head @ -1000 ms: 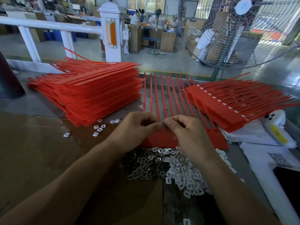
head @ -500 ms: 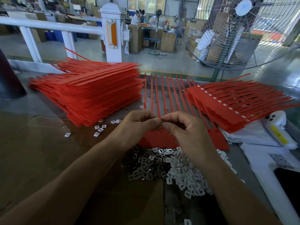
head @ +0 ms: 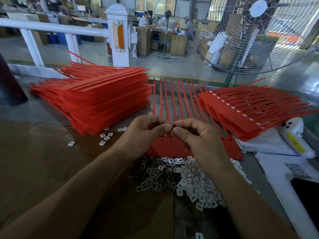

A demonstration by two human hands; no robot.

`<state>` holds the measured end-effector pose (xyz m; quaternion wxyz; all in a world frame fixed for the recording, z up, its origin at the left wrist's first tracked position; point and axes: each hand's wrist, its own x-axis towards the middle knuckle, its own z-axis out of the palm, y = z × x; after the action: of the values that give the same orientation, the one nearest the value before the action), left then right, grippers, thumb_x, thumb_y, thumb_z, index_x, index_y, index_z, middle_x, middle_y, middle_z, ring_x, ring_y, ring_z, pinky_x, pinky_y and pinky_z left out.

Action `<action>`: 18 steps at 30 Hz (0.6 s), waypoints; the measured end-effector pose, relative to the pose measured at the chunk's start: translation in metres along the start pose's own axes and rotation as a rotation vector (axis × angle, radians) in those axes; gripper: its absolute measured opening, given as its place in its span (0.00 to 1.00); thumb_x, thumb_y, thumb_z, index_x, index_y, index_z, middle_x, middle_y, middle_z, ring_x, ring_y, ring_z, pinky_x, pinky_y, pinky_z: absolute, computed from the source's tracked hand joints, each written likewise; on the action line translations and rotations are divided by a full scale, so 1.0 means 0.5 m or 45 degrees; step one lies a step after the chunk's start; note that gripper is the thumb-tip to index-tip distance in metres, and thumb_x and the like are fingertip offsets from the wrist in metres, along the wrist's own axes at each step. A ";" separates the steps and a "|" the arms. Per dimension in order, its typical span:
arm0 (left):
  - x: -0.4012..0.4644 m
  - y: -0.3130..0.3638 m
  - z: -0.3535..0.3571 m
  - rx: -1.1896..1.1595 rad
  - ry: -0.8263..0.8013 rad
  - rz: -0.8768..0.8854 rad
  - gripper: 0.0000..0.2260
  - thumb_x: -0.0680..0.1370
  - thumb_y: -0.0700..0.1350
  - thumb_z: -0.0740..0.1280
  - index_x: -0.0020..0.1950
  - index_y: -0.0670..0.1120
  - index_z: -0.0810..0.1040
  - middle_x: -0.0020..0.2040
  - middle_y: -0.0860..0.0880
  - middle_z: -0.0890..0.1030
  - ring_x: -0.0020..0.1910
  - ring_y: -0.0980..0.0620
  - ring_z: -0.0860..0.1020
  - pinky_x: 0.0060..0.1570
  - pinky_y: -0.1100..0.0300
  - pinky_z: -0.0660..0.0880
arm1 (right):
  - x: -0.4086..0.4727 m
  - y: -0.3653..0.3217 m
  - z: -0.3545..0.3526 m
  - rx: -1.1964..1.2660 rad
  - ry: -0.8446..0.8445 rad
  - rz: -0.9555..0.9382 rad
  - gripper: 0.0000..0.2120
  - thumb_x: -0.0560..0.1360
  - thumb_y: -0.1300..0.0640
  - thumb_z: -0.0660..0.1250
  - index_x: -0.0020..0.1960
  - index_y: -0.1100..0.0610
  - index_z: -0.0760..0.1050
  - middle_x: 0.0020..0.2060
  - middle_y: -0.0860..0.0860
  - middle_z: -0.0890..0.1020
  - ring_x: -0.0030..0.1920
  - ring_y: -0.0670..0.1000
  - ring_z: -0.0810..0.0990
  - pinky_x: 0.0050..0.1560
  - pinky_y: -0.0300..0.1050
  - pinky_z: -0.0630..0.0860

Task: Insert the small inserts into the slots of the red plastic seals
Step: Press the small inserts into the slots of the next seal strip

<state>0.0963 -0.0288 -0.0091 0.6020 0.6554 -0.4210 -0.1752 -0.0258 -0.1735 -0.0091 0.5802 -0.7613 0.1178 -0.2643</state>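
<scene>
In the head view, the left hand (head: 146, 133) and the right hand (head: 193, 137) meet fingertip to fingertip, raised above the flat strip of red plastic seals (head: 172, 147) that lies on the grey worktable (head: 51, 111). Between them sits one small dark metal insert (head: 172, 128) — both hands pinch it, thumb and forefinger closed narrowly around it, the other fingers curled. A second ago the same fingertips were down against the heads of the seals, at the row of slots; half a second ago they had begun to lift, and now they are clear of the strip, so that two open rectangular slots (head: 170, 138) show just below the pinch. I judge this as an insert being turned or passed between the hands to get it the right way round, not yet seated; the next move would be to bring it back down into an empty slot.

Nearer the body than the grip, below the wrists, lies the loose heap of small white and metal inserts (head: 189, 180). To the left of the grip stands a tall stack of red seal strips (head: 96, 100) — a few stray inserts at its foot. To the right lies a fanned pile of red seals with white inserts fitted (head: 250, 111).
</scene>
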 end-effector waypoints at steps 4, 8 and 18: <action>0.001 -0.003 0.000 0.031 0.007 0.021 0.06 0.81 0.44 0.68 0.49 0.44 0.83 0.43 0.47 0.84 0.45 0.53 0.80 0.50 0.59 0.76 | -0.002 -0.001 0.000 0.040 -0.007 0.028 0.04 0.77 0.56 0.73 0.51 0.49 0.85 0.36 0.43 0.86 0.36 0.38 0.82 0.37 0.31 0.76; 0.002 -0.004 0.000 0.067 0.009 0.028 0.06 0.81 0.45 0.68 0.49 0.45 0.83 0.43 0.48 0.84 0.45 0.53 0.81 0.51 0.57 0.77 | -0.002 -0.003 -0.002 0.032 -0.012 0.038 0.04 0.78 0.55 0.73 0.51 0.49 0.85 0.36 0.45 0.85 0.34 0.40 0.80 0.36 0.33 0.76; 0.000 -0.007 -0.003 0.071 -0.009 0.040 0.04 0.81 0.45 0.70 0.50 0.48 0.84 0.45 0.48 0.85 0.47 0.47 0.82 0.51 0.56 0.78 | -0.002 -0.001 0.002 0.020 0.002 0.051 0.05 0.77 0.56 0.74 0.51 0.48 0.85 0.35 0.43 0.85 0.35 0.38 0.81 0.36 0.31 0.75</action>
<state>0.0986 -0.0281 -0.0121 0.5848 0.6647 -0.4379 -0.1563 -0.0259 -0.1722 -0.0093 0.5914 -0.7540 0.1313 -0.2540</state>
